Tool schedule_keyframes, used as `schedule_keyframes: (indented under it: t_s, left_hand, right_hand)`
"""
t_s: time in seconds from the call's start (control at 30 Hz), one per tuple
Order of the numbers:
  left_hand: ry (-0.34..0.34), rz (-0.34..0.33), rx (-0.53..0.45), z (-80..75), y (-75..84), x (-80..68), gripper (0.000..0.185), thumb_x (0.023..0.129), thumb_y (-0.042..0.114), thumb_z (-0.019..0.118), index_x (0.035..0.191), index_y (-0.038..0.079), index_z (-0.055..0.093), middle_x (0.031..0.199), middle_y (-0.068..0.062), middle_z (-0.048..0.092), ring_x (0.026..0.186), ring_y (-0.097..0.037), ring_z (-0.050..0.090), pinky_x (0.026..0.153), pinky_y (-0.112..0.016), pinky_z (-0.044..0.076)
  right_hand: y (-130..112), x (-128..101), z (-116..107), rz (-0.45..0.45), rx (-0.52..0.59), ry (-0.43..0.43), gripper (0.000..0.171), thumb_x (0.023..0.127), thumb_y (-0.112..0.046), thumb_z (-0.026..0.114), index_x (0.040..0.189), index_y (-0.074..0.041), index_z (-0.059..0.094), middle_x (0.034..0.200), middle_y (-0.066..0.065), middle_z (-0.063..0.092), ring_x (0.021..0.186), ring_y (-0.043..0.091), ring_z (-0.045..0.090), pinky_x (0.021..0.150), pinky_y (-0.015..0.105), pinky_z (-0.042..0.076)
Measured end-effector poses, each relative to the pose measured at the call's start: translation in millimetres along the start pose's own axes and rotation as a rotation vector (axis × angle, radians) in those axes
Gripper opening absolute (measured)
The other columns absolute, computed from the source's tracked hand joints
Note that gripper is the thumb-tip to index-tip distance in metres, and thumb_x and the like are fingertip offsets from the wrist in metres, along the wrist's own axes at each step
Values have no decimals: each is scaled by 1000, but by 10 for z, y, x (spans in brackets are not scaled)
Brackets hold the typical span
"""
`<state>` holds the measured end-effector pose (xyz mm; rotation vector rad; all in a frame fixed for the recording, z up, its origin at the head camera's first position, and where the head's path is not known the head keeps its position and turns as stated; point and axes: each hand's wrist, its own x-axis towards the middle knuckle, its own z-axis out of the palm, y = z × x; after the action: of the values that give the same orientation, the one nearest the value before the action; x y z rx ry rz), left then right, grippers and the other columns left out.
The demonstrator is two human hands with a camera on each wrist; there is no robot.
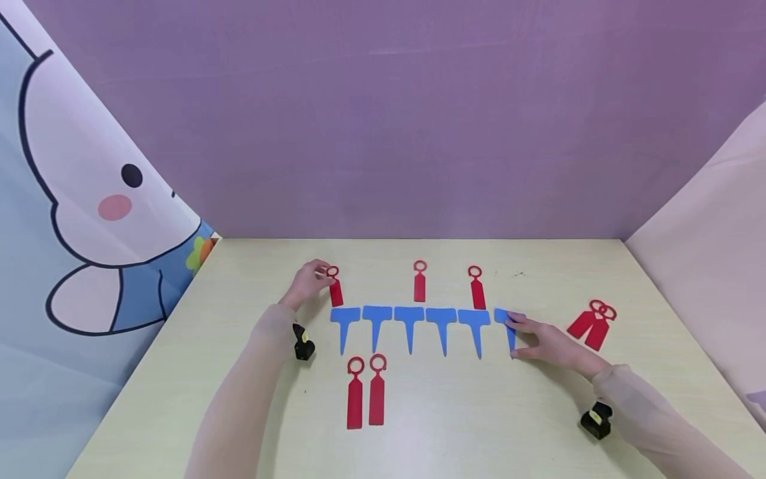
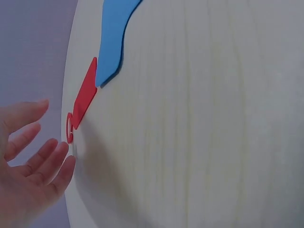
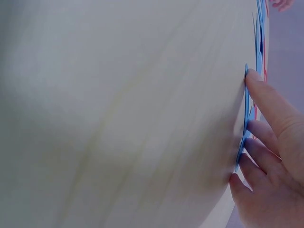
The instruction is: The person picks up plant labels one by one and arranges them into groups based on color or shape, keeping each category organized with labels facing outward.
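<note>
Both forearms stretch forward over the table (image 1: 538, 426). Right hand (image 1: 547, 342) lies low, fingers nearly straight, fingertips (image 3: 254, 78) pressing the end blue tag (image 1: 509, 326), last of the blue row between the hands. Left hand (image 1: 308, 283) reaches out, fingers loosely spread, holding nothing, tips right at the ring of the red tag (image 1: 335, 286), which sits just beyond that row.

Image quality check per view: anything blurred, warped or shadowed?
Head view: sharp, even lighting, soft shadows, wide-angle bowing at the table edges. Left wrist view: table curves heavily; left hand soft, red tag fairly crisp. Right wrist view: mostly bare, blurry tabletop with a dark falloff on the left; right hand and blue tag squeezed at the edge.
</note>
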<state>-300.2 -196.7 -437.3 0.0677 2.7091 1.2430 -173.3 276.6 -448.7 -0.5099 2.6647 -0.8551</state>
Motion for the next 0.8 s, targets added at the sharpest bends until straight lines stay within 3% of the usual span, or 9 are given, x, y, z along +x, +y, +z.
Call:
schedule_keyframes:
  t_s: [0.33, 0.8]
  left_hand:
    - [-20, -79, 23, 38, -86, 49, 52, 83, 16, 62, 126, -3, 39, 115, -21, 45, 104, -33, 44, 91, -41, 39]
    - [-70, -100, 34, 56, -164, 110, 61, 85, 22, 58, 135, 1, 29, 121, -23, 33, 108, -34, 38, 96, -45, 33]
  right_hand:
    - [36, 17, 15, -15, -4, 7, 72, 74, -32, 69, 131, 0, 40, 139, 22, 27, 125, 45, 20, 96, 55, 26]
    - [45, 22, 6, -14, -24, 7, 73, 74, -34, 68, 132, -1, 39, 138, 23, 28, 125, 45, 22, 96, 54, 28]
